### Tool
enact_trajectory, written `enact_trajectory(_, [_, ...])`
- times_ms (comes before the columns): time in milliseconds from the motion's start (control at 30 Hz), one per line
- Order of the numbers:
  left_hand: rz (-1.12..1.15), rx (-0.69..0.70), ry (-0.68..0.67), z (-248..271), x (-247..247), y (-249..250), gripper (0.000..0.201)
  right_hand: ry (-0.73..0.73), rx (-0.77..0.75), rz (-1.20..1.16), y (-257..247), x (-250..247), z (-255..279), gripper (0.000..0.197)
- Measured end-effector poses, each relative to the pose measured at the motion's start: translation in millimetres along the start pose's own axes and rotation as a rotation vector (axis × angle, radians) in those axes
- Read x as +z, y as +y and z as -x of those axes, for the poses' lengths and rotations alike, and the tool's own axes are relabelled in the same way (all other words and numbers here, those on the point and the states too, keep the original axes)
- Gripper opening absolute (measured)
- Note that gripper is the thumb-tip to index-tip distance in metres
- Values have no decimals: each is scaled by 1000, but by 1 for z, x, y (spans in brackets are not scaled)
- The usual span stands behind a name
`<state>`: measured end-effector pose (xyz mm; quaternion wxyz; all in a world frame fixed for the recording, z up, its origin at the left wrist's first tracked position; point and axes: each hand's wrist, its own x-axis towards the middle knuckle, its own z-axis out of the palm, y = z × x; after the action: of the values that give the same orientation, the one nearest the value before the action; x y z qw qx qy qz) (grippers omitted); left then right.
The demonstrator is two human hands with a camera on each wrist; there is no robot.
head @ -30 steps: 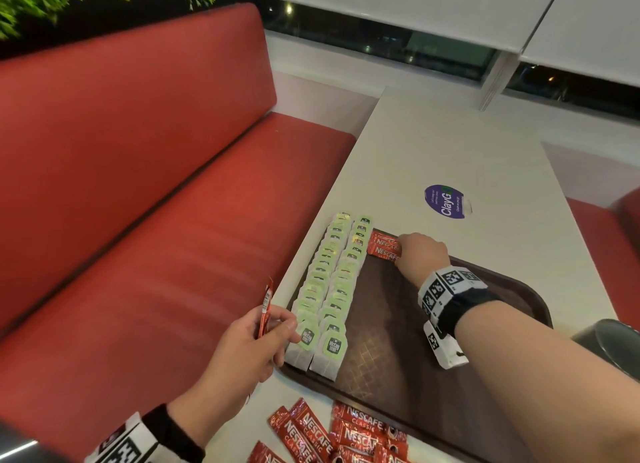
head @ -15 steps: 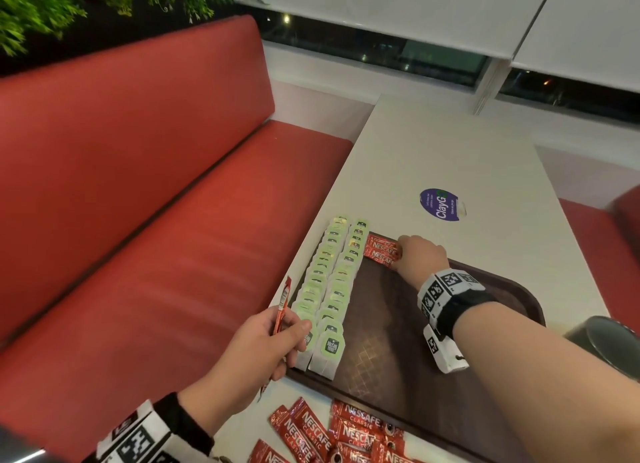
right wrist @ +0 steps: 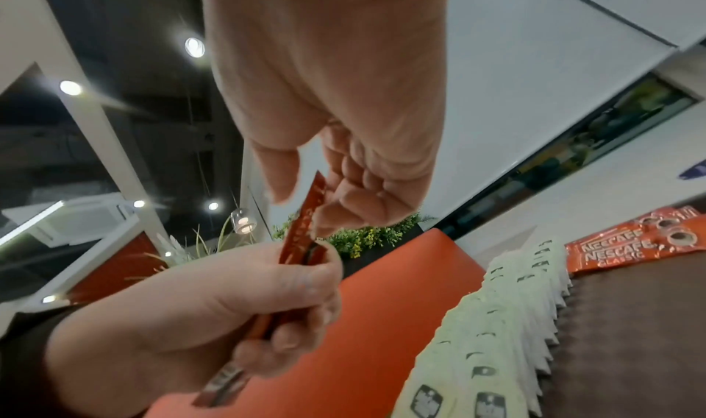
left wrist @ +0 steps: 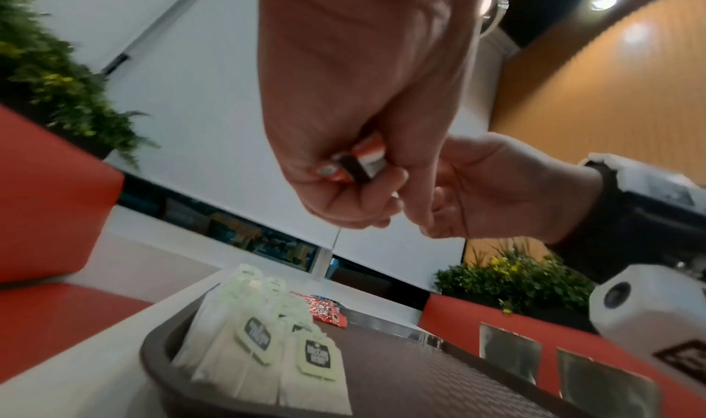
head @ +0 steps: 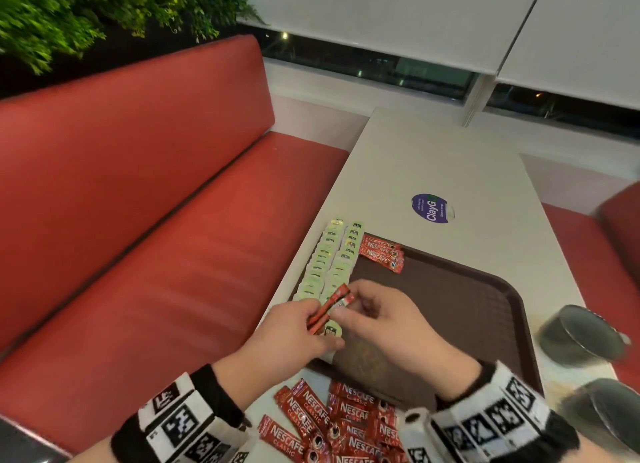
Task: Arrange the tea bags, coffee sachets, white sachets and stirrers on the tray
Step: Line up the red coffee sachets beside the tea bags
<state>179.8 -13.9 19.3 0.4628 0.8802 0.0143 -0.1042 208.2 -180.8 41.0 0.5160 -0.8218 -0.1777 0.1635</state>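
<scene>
My left hand (head: 317,319) grips a few red coffee sachets (head: 330,308) over the near end of the tea bag rows (head: 330,262). My right hand (head: 346,307) meets it, thumb and fingers pinching the upper end of one coffee sachet (right wrist: 305,219). In the left wrist view the sachets' ends (left wrist: 359,164) show between the left hand's curled fingers. Two rows of green tea bags (right wrist: 508,303) lie along the left side of the brown tray (head: 485,307). More coffee sachets (head: 381,253) lie at the tray's far left corner. No white sachets or stirrers are in view.
A loose pile of red coffee sachets (head: 339,424) lies on the white table (head: 433,158) near me. Two metal cups (head: 581,338) stand to the right of the tray. A red bench (head: 156,255) runs along the left. A purple sticker (head: 429,208) marks the table.
My right hand pulled back from the sachets at the tray's far corner and came to my left hand. My left hand moved right, over the near tea bags, with its sachets.
</scene>
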Motion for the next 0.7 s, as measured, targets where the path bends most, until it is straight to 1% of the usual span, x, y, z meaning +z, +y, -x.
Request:
enact_trajectory(33, [-43,22,-14,3,2,3,32,43,3,-21,0,2,6,10])
enact_trajectory(67, [-70,42,-30,6,4,6,30,86,-3,-32,1,2,13,6])
enact_trajectory(100, [-91,67,-46,9,6,9,27,132,-13,-43,1,2,20,10])
enact_trajectory(167, [-128,119,-107,16,7,14,22,215,-33,-61,1,1,33,10])
enact_trajectory(200, [-146,141,-165,19,7,17,20,219,-35,-76,1,-1,39,13])
enact_trajectory(233, [-161,153,-236,22,7,20,19,188,-38,-112,0,-2,45,22])
enact_trajectory(267, [-167,152,-317,24,7,23,19,137,-50,-161,0,-2,50,31])
enact_trajectory(300, [-165,154,-394,27,6,27,20,84,-60,-187,-1,-3,54,35])
enact_trajectory(333, [-160,162,-459,29,6,29,20,61,-73,-176,-2,-3,58,31])
enact_trajectory(400, [-143,174,-535,35,3,34,12,101,-73,-89,-7,-6,62,17])
enact_trajectory(433, [-133,184,-541,38,2,35,6,148,-62,-61,-7,-7,64,17])
enact_trajectory(467, [-112,191,-527,42,0,35,10,191,-47,-68,-7,-9,66,17])
enact_trajectory(500, [-63,182,-503,45,-1,35,16,225,-25,-109,-7,-10,68,14])
enact_trajectory(567, [63,147,-441,52,-3,33,20,270,22,-210,-8,-14,74,7])
enact_trajectory(633, [128,124,-394,58,-5,31,19,310,65,-259,-4,-14,78,5])
enact_trajectory(700, [182,108,-364,62,-5,30,12,334,91,-270,-2,-11,81,5])
